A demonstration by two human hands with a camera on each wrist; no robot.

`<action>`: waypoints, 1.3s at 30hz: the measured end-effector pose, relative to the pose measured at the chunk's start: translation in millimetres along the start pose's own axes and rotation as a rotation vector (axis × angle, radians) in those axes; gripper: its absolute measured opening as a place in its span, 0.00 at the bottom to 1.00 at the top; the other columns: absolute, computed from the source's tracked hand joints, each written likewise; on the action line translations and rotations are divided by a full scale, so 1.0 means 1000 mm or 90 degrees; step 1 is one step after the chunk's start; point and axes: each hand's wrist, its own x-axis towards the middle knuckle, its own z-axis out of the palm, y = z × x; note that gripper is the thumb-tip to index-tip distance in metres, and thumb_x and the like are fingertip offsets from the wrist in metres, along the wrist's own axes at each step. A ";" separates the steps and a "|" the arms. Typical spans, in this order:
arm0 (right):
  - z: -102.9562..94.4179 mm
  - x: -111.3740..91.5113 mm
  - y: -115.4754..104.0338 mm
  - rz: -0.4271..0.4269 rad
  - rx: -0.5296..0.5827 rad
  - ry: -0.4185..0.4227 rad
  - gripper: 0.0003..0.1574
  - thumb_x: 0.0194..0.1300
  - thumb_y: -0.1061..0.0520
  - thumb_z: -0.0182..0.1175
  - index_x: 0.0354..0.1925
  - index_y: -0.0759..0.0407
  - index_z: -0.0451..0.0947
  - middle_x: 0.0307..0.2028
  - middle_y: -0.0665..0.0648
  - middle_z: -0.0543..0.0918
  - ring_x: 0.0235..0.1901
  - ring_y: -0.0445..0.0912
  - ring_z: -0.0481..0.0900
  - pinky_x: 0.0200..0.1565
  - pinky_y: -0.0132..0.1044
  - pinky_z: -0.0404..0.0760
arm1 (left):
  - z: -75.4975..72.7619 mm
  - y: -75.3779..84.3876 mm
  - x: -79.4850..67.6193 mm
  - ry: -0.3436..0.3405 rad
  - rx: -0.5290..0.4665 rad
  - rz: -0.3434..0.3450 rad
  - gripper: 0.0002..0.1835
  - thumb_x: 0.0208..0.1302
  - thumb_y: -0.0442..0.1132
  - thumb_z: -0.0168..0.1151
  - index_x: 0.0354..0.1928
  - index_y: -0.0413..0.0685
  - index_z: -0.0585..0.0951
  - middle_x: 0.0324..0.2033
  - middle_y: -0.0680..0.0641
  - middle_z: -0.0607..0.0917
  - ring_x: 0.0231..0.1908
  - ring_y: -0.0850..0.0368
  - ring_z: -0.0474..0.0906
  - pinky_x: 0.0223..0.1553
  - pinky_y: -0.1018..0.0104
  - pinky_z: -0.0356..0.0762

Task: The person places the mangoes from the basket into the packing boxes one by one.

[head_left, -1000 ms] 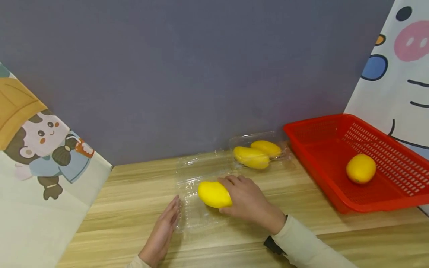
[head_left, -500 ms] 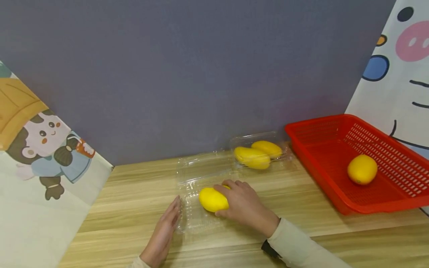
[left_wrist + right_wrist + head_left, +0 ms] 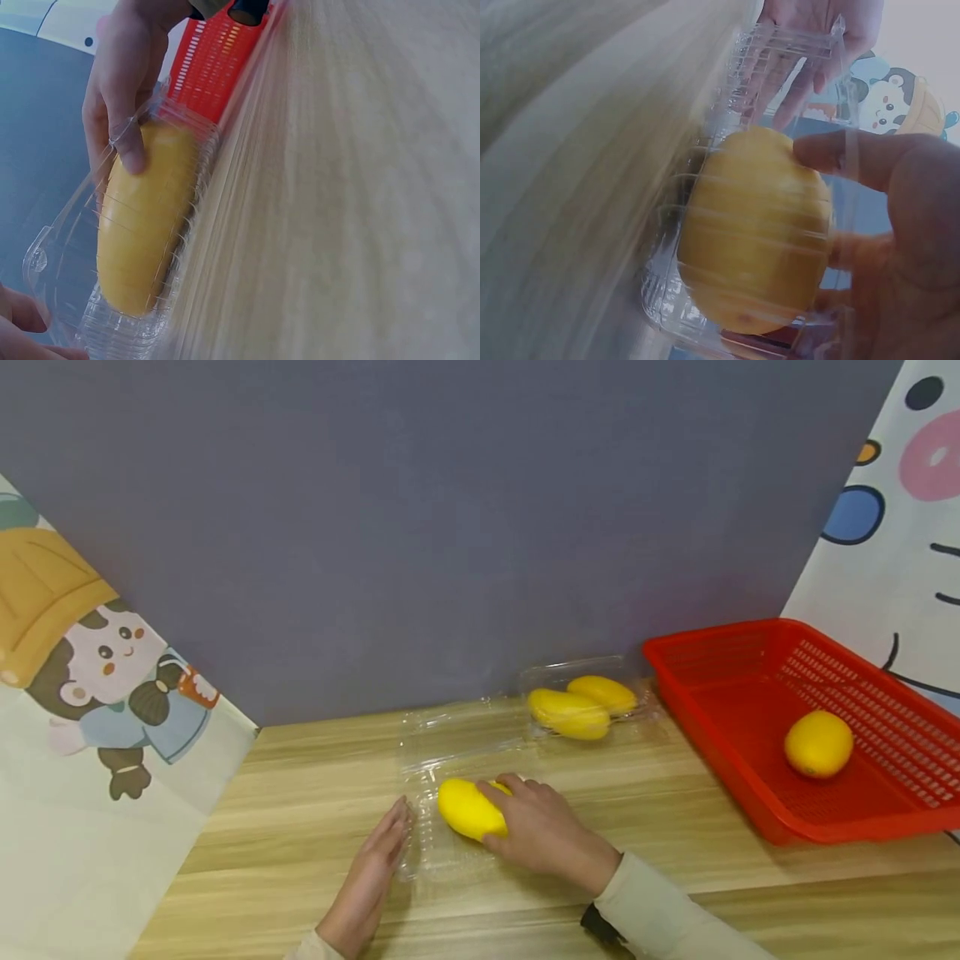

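A yellow mango (image 3: 465, 808) lies in the near tray of a clear plastic clamshell box (image 3: 442, 860), whose lid half is folded out toward the back wall. My right hand (image 3: 542, 831) grips the mango's right end, thumb and fingers on either side; the right wrist view shows the mango (image 3: 757, 232) behind the box's see-through wall. At the box's left side, my left hand (image 3: 367, 872) rests with straight fingers against the rim. In the left wrist view, the mango (image 3: 142, 217) lies lengthwise within the ribbed walls.
Behind and to the right, a second clear box (image 3: 555, 667) holds two mangoes (image 3: 568, 714), close to the grey back wall (image 3: 450, 527). A red plastic basket (image 3: 712, 768) stands at the right with one yellow mango (image 3: 819, 744) inside. Wooden tabletop (image 3: 300, 793) extends left.
My right hand has brought the mango down and slightly left within the box, still gripping it. The left hand stays at the box's side. The head view has shifted slightly.
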 end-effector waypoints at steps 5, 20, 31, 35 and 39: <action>0.002 0.000 0.001 0.000 0.029 0.003 0.43 0.62 0.38 0.65 0.71 0.47 0.66 0.65 0.60 0.74 0.58 0.60 0.78 0.58 0.57 0.78 | 0.001 0.001 0.001 0.009 -0.006 -0.003 0.32 0.79 0.48 0.40 0.79 0.50 0.48 0.79 0.44 0.49 0.78 0.43 0.44 0.78 0.44 0.43; -0.004 0.000 0.002 -0.003 0.051 -0.033 0.36 0.70 0.41 0.56 0.72 0.48 0.67 0.66 0.55 0.75 0.62 0.55 0.76 0.61 0.55 0.78 | 0.000 0.002 0.000 0.007 -0.025 -0.009 0.32 0.79 0.46 0.42 0.79 0.48 0.47 0.79 0.42 0.47 0.78 0.41 0.44 0.77 0.45 0.49; 0.003 0.001 -0.001 -0.029 0.043 0.003 0.33 0.69 0.36 0.57 0.69 0.42 0.71 0.64 0.53 0.78 0.63 0.52 0.77 0.62 0.53 0.77 | 0.001 0.003 0.001 0.000 -0.021 0.006 0.32 0.80 0.47 0.40 0.79 0.47 0.46 0.79 0.41 0.47 0.78 0.41 0.45 0.77 0.44 0.48; 0.007 0.003 -0.004 -0.034 0.031 0.012 0.33 0.69 0.35 0.56 0.68 0.41 0.71 0.65 0.54 0.78 0.62 0.53 0.78 0.61 0.53 0.79 | 0.002 0.001 0.001 0.001 -0.015 0.006 0.33 0.80 0.48 0.40 0.79 0.47 0.46 0.78 0.39 0.48 0.77 0.39 0.47 0.77 0.42 0.48; 0.009 0.004 -0.007 -0.030 0.028 0.008 0.34 0.69 0.34 0.56 0.69 0.40 0.71 0.65 0.55 0.77 0.62 0.53 0.78 0.60 0.54 0.79 | 0.003 0.000 0.002 0.005 -0.007 0.005 0.33 0.80 0.48 0.40 0.79 0.48 0.47 0.78 0.38 0.49 0.77 0.38 0.49 0.77 0.41 0.48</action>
